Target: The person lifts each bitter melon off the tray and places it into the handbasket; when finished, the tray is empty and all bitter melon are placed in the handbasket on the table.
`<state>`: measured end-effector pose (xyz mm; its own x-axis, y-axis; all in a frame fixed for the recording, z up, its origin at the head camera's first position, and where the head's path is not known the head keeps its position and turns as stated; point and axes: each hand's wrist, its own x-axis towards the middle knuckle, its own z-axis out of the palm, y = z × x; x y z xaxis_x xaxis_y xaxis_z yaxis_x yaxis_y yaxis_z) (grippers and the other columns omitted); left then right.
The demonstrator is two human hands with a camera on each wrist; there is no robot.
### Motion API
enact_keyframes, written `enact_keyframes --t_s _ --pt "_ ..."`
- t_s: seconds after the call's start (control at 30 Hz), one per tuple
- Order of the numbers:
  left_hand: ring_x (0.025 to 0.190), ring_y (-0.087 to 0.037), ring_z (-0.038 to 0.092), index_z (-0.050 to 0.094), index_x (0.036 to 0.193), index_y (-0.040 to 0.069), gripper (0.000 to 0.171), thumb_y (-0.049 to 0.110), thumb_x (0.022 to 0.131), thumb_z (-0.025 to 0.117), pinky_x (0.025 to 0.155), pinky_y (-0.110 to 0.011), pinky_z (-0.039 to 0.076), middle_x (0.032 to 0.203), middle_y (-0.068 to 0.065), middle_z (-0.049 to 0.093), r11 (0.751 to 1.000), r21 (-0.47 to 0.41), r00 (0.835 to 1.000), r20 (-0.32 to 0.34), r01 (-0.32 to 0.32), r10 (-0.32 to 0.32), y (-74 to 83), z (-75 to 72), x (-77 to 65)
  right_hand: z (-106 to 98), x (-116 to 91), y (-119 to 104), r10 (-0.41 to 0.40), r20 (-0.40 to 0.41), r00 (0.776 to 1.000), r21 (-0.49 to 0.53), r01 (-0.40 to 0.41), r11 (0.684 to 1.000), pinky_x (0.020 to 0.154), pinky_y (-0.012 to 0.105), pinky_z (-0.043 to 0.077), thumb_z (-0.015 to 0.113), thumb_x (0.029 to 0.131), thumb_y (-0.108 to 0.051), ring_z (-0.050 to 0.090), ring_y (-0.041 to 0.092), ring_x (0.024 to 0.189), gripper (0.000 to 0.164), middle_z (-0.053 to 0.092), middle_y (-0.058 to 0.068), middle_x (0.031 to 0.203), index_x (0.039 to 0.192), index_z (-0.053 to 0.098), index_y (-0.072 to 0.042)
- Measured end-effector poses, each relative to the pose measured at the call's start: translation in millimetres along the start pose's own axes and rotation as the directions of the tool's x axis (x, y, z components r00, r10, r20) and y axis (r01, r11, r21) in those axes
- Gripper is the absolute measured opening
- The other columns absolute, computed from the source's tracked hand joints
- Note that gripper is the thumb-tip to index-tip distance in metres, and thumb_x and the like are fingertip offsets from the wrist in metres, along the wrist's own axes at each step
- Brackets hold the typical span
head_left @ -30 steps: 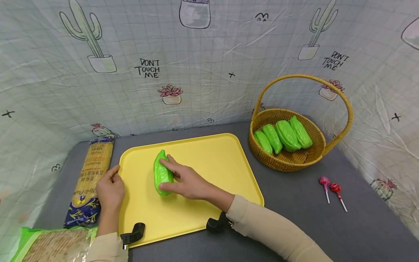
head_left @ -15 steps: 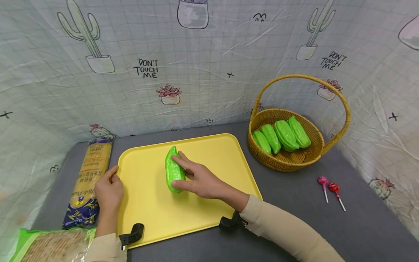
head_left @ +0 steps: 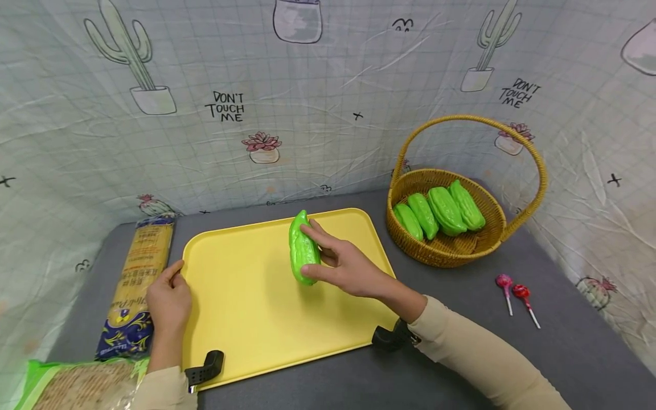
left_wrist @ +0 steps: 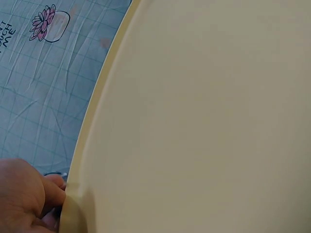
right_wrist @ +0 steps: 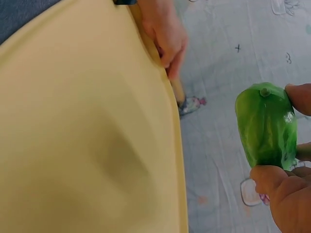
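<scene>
My right hand (head_left: 353, 267) holds a green bitter melon (head_left: 303, 250) by its side, thumb toward its lower end and fingers at its upper part. The melon is raised over the yellow tray (head_left: 246, 319), pointed tip up. In the right wrist view, my fingers grip the melon (right_wrist: 265, 124) with its stubby end toward the camera. My left hand (head_left: 169, 302) is at the tray's left rim, its fingers bent against the edge. The left wrist view has this hand (left_wrist: 24, 199) at the rim, partly out of frame.
A wicker basket (head_left: 430, 257) with several green bitter melons (head_left: 446, 210) stands right of the tray. Two lollipops (head_left: 521, 291) lie in front of it. On the left are a noodle packet (head_left: 135, 273) and a green-edged bag (head_left: 82, 384). A patterned cloth (head_left: 318, 114) hangs behind.
My right hand has carried the bitter melon rightward and upward, from the tray's left-middle to above its right-middle. The left hand stays at the rim. The whole view has shifted slightly.
</scene>
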<state>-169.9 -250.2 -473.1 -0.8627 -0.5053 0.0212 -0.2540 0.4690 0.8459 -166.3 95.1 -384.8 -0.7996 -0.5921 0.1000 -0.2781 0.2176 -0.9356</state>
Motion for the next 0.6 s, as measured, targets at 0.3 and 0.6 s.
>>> enact_keyframes --t_s 0.3,0.6 --pt "0.138 -0.048 0.049 0.055 0.146 0.001 0.044 0.012 0.109 0.032 0.108 -0.061 0.045 0.148 -0.029 0.053 1.0 -0.001 1.0 0.005 -0.01 0.01 -1.7 -0.3 0.4 -32.1 -20.0 3.5 0.0 -0.029 1.0 -0.034 -0.001 0.999 0.118 0.04 0.04 0.066 0.099 -0.016 0.014 0.024 0.16 0.078 0.001 0.004 0.174 0.164 0.022 -0.013" --pt "0.138 -0.048 0.049 0.054 0.146 0.001 0.045 0.013 0.109 0.032 0.109 -0.06 0.045 0.149 -0.028 0.052 1.0 -0.005 1.0 0.01 -0.001 0.001 -1.0 -0.9 1.2 -70.5 -42.2 11.4 0.0 -0.025 1.0 -0.059 -0.001 0.998 0.116 0.02 0.039 0.065 0.101 -0.018 0.01 0.027 0.161 0.078 0.0 0.003 0.174 0.164 0.019 -0.013"
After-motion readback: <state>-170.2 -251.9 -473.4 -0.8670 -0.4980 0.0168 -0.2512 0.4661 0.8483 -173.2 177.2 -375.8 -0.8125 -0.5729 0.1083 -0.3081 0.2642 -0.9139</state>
